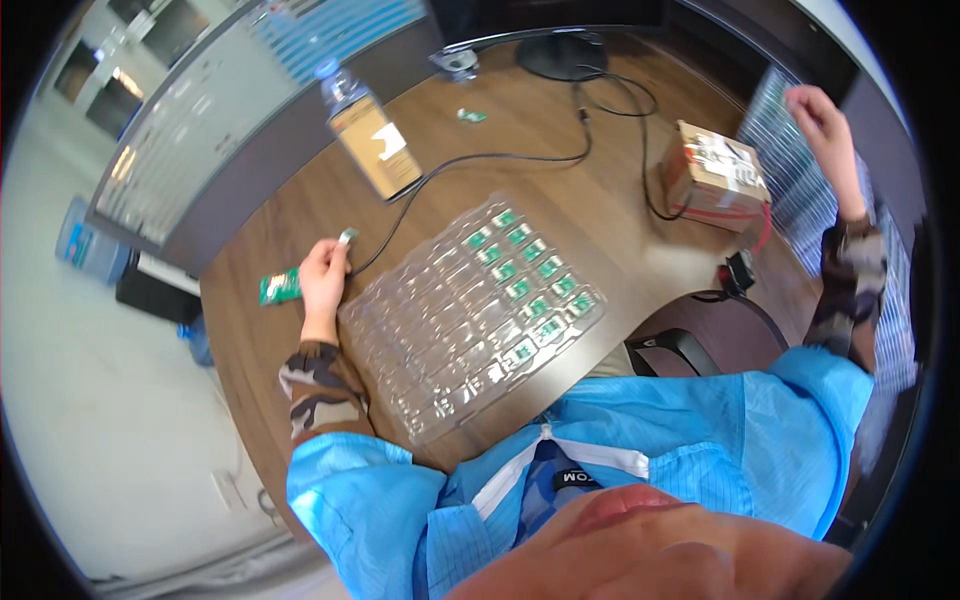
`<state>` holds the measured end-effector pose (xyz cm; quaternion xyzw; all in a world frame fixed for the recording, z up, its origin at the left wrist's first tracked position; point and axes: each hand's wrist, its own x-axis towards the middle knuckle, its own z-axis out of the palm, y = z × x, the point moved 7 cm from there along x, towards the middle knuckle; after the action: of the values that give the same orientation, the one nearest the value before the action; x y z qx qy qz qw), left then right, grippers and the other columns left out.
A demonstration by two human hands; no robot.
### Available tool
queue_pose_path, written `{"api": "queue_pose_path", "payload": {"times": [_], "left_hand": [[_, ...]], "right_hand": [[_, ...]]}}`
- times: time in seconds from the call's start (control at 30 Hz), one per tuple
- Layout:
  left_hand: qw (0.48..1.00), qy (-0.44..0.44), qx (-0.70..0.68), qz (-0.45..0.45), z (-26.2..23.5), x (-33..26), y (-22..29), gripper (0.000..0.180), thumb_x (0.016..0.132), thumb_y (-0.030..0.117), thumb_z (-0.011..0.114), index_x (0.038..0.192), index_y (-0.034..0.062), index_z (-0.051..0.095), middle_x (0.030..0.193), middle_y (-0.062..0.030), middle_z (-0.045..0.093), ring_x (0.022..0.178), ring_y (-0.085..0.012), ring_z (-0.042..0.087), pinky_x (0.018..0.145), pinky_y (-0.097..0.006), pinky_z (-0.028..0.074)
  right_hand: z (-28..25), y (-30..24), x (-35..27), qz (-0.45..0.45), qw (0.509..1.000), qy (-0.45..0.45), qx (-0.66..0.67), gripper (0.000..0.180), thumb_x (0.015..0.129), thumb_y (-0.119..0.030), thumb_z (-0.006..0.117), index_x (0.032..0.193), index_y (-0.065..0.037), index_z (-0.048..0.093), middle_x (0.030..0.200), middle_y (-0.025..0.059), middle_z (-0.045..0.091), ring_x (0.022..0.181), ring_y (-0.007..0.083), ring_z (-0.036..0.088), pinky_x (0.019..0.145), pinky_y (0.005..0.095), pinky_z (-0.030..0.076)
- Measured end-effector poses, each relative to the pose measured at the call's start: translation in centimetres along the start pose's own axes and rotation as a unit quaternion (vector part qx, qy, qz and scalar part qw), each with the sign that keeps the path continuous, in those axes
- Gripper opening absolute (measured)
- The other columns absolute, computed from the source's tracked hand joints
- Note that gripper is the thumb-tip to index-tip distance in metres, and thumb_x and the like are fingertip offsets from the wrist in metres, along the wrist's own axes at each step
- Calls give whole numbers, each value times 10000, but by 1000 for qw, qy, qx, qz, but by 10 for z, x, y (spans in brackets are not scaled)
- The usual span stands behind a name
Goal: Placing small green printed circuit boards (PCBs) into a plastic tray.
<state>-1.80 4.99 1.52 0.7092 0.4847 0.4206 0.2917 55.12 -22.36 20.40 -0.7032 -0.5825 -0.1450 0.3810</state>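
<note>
My left hand (325,272) is closed in a pinch near the table's left side, with a small green-and-white circuit board (348,237) at its fingertips. A larger green circuit board (281,287) lies beside that hand, and a black cable (480,157) runs up to it. To the right of the hand lies a clear plastic tray (425,325) with many pockets; several on its right side hold small green boards (517,289). My right hand (822,118) is raised at the far right with its fingers curled together, over striped, shiny material (775,112). Anything inside them is too small to make out.
A taped cardboard box (715,175) stands at the table's right, with a small black device (738,272) below it. A bottle with a tan label (370,135) is at the back left. Small green pieces (471,116) and a monitor stand (562,57) are farther back.
</note>
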Motion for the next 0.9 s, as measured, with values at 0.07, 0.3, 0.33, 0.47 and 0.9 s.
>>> {"api": "queue_pose_path", "payload": {"times": [0.07, 0.3, 0.33, 0.47, 0.9], "left_hand": [[1000, 2, 10, -1, -2, -2, 2, 122, 824, 146, 554, 779, 44, 603, 533, 14, 535, 490, -86, 459, 480, -197, 357], [998, 9, 59, 22, -2, 1, 4, 165, 799, 201, 549, 749, 54, 606, 548, 19, 548, 488, -133, 462, 491, -255, 370], [998, 18, 59, 13, -3, 1, 2, 165, 799, 201, 549, 749, 54, 606, 548, 19, 548, 488, -133, 462, 491, -255, 370], [999, 9, 29, 10, 3, 4, 0, 166, 800, 197, 543, 743, 53, 603, 542, 20, 540, 478, -134, 449, 481, -261, 356], [999, 5, 48, -8, 2, 1, -3, 147, 813, 170, 538, 762, 50, 608, 547, 24, 537, 472, -100, 433, 473, -223, 335]], "right_hand": [[45, -68, -14, -109, 991, -64, 38, 135, 780, -1, 545, 904, -2, 598, 893, 55, 588, 783, 139, 537, 740, 212, 423], [184, -154, -65, -48, 957, -214, 187, 89, 792, -5, 568, 873, 27, 589, 825, 40, 577, 664, 100, 491, 622, 182, 396], [202, -153, -67, -56, 955, -223, 189, 89, 792, -5, 568, 873, 27, 589, 825, 40, 577, 664, 100, 491, 622, 182, 396], [252, -122, -61, 13, 957, -183, 227, 96, 819, -34, 563, 885, 27, 596, 822, 16, 587, 656, 71, 479, 626, 165, 383], [270, -120, -75, 37, 945, -238, 222, 97, 820, -40, 563, 880, 24, 604, 826, 11, 594, 692, 81, 500, 657, 173, 394]]}}
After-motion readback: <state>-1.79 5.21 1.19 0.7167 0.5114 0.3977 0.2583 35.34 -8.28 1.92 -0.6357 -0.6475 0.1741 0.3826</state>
